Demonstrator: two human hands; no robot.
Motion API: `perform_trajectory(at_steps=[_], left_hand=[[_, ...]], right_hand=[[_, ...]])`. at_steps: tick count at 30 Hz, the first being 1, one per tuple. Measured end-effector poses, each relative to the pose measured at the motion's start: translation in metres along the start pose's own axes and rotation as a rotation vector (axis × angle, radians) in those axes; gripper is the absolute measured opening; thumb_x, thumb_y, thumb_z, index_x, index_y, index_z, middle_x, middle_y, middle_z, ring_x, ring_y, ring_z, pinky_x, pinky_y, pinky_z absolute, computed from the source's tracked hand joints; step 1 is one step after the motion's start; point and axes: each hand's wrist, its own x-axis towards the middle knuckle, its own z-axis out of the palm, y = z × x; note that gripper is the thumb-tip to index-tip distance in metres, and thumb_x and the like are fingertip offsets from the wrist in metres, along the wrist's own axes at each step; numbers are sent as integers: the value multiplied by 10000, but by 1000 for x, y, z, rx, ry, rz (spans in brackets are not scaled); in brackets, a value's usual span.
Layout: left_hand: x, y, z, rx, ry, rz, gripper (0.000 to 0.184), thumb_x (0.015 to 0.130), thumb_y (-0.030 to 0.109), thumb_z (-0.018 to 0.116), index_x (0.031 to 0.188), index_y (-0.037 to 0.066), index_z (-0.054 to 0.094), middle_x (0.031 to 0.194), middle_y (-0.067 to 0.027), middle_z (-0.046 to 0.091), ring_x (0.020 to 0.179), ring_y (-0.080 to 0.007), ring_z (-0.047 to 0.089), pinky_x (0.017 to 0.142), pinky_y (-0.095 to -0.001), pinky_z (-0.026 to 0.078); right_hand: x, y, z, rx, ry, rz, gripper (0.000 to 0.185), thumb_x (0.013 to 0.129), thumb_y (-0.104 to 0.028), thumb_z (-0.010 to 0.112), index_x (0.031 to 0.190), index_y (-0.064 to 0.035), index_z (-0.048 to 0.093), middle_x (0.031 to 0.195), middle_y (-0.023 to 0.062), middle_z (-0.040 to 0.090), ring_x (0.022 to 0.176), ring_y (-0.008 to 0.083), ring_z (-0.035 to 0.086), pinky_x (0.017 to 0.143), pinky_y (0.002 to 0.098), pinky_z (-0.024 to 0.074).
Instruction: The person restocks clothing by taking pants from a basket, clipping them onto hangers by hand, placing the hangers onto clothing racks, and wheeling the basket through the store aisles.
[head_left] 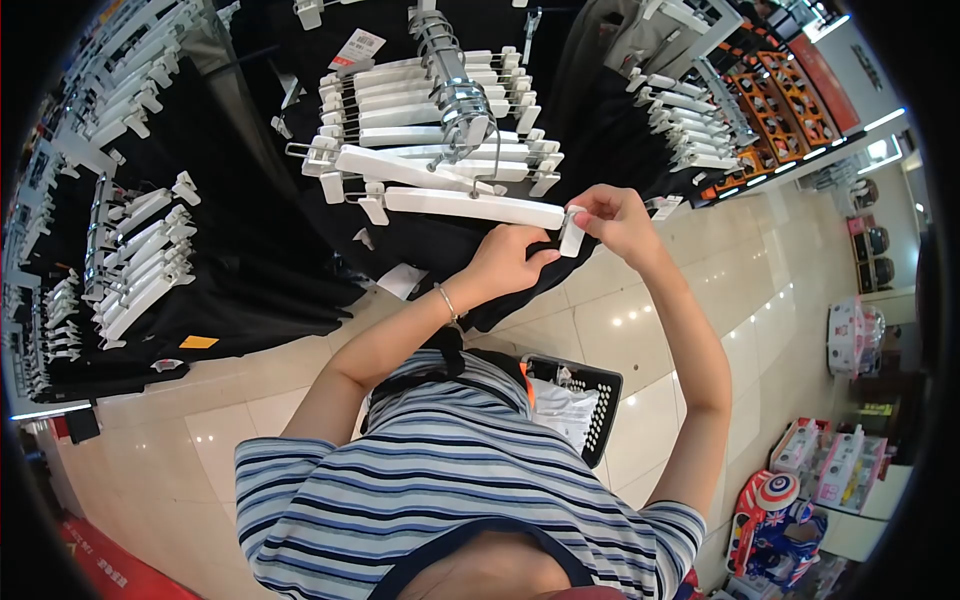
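Note:
A white clip hanger (470, 205) hangs at the front of a metal rail, slightly tilted. My right hand (618, 228) pinches the hanger's clip (571, 236) at its right end. Just left of it, my left hand (508, 262) is closed on the edge of a black garment (505, 305), which hangs down below; its exact kind is hard to make out. The other clip (373, 203) sits at the hanger's left end, away from both hands. Behind is a row of similar white hangers (400, 103) on the same rail.
More black clothes (235, 270) on white hangers hang to the left, and another rack of hangers (695, 125) stands at the right. A black basket (603, 415) holding a white plastic-wrapped item is beside my body. Boxed goods (840, 465) stand at the lower right on the tiled floor.

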Motion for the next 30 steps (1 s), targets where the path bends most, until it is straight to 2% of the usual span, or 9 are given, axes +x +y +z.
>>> perform_trajectory(at_steps=[5, 8, 12, 15, 16, 19, 25, 28, 30], left_hand=[[-1, -1, 0, 1, 26, -2, 232, 748, 164, 695, 859, -33, 643, 823, -179, 638, 772, -336, 608, 695, -360, 472], [-3, -5, -4, 2, 15, -5, 232, 755, 166, 689, 862, -34, 640, 828, -175, 638, 781, -337, 607, 701, -362, 472], [-6, -7, -10, 80, 4, 37, 229, 760, 175, 686, 858, -25, 636, 833, -167, 635, 776, -334, 601, 705, -369, 470], [-8, -2, -15, 172, -20, 37, 220, 769, 175, 674, 875, -12, 628, 836, -153, 628, 781, -325, 597, 708, -377, 469], [-8, 1, -17, 206, -35, 27, 218, 773, 175, 669, 884, -7, 625, 836, -148, 625, 785, -321, 596, 710, -380, 468], [-9, 20, -23, 414, -14, 144, 226, 785, 176, 652, 927, 5, 611, 860, -137, 619, 816, -309, 593, 725, -380, 468], [43, 56, -34, 289, 82, 517, 280, 784, 220, 656, 953, 4, 601, 894, -119, 625, 834, -286, 597, 737, -374, 469], [59, 25, -25, 271, -238, 296, 263, 783, 216, 656, 946, 15, 616, 873, -117, 631, 816, -288, 601, 725, -364, 470], [65, 22, -23, 245, -282, 240, 237, 782, 211, 655, 922, 21, 630, 835, -124, 633, 782, -291, 606, 697, -360, 470]], right_hand=[[-1, -2, 2, -28, -7, -45, 123, 765, -56, 648, 854, 27, 642, 705, 43, 615, 638, 84, 560, 602, 243, 456], [-4, 3, 3, 13, -80, -57, 204, 789, -84, 659, 955, 27, 614, 771, 32, 614, 685, 88, 565, 635, 244, 467], [-18, 7, 10, 331, -208, -1, 303, 860, -104, 610, 1131, -1, 521, 985, 22, 574, 910, 86, 521, 780, 245, 427], [-27, 44, 19, 82, -187, 39, 306, 858, -107, 616, 1119, 20, 519, 913, 26, 599, 826, 86, 551, 745, 232, 455], [-33, 44, 29, 241, -60, 35, 282, 852, -80, 621, 1096, 22, 525, 889, 22, 609, 793, 66, 550, 708, 218, 455], [-36, 65, 41, 242, 71, -42, 211, 845, -52, 622, 1025, 20, 538, 890, 24, 617, 790, 53, 549, 699, 202, 450], [-41, 73, 69, 462, 358, -164, 98, 859, -53, 609, 918, -9, 545, 836, -2, 593, 747, 43, 523, 660, 187, 417], [-45, 73, 80, 466, 483, -153, 107, 858, -88, 623, 919, -26, 562, 755, -39, 527, 676, 33, 460, 584, 180, 358], [-41, 71, 89, 517, 589, -174, 107, 859, -118, 628, 894, -31, 577, 730, -47, 504, 651, 29, 424, 558, 174, 325]])
